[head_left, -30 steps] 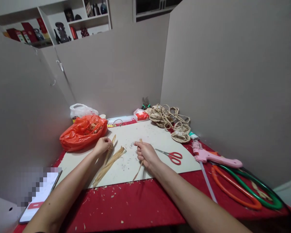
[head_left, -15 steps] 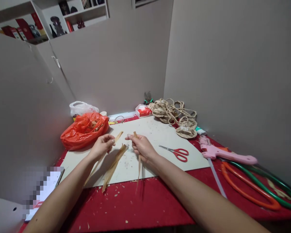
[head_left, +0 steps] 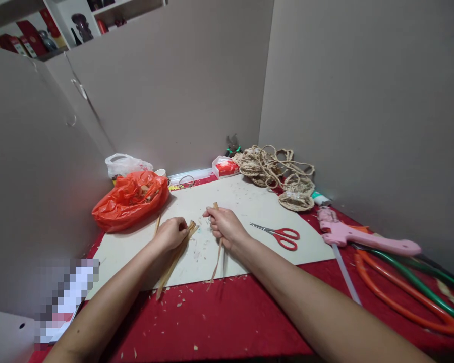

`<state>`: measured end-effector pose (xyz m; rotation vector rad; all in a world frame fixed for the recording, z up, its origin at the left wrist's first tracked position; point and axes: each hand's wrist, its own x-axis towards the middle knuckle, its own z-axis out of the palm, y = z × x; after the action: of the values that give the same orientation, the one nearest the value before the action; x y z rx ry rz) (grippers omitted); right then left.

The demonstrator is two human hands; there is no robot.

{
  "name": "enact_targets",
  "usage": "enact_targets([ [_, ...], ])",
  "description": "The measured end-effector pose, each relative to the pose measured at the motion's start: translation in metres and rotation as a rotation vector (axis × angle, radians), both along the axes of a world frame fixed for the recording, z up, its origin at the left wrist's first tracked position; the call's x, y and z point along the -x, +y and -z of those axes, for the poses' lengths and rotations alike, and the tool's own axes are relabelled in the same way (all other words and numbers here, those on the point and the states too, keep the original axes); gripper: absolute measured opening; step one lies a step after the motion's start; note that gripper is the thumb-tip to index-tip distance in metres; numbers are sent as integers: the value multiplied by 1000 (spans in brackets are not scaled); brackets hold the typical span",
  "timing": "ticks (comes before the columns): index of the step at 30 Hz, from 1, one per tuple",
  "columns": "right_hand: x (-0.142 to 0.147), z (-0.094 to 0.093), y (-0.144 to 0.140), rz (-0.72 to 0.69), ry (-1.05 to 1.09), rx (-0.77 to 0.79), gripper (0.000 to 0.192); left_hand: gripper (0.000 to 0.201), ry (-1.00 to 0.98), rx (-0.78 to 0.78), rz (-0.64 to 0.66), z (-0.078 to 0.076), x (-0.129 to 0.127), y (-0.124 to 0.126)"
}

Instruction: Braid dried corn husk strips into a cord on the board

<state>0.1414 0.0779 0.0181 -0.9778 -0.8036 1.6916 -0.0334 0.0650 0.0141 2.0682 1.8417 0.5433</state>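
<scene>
My left hand (head_left: pixel 171 233) is low over the cardboard, its fingers closed at the upper end of a bundle of dried, straw-coloured leaf strips (head_left: pixel 176 259). How many strips the fingers pinch is hidden. Another thin strip (head_left: pixel 157 223) pokes out on the left side of that hand. Closed around a single narrow strip is my right hand (head_left: pixel 224 225); the strip's short end (head_left: pixel 215 205) sticks up past the thumb and its tail (head_left: pixel 215 267) hangs below. Red-handled scissors (head_left: pixel 278 235) lie to the right of this hand, blades partly together.
A pale cardboard sheet (head_left: pixel 234 194) covers part of the red cloth (head_left: pixel 227 322), with scraps scattered over both. An orange plastic bag (head_left: pixel 128 204) sits left; rope coils (head_left: pixel 263 166) lie back right. A pink glue gun (head_left: pixel 366 237) and coloured hoops (head_left: pixel 401 287) occupy the right.
My left hand has moved down and right from holding a strip in the air to the bundle's upper end. The strip it held now shows left of it. My right hand keeps its strip.
</scene>
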Motion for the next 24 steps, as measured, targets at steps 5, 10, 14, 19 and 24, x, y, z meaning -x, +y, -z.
enact_targets([
  [5, 2, 4, 3, 53, -7, 16, 13, 17, -618, 111, -73, -14, -4, 5],
  [10, 3, 3, 0, 37, 0, 55, 21, 31, -1077, 202, -173, -24, -20, -2],
  [14, 2, 5, -2, -145, 19, 106, 35, 33, -1241, 177, -150, -9, -26, -7],
  [19, 5, 10, -6, -207, -100, -10, 38, 37, -1288, 197, -83, 8, -27, -6],
  [24, 10, 11, -11, -161, -180, -132, 26, 37, -1231, 166, -82, 12, -31, -7],
])
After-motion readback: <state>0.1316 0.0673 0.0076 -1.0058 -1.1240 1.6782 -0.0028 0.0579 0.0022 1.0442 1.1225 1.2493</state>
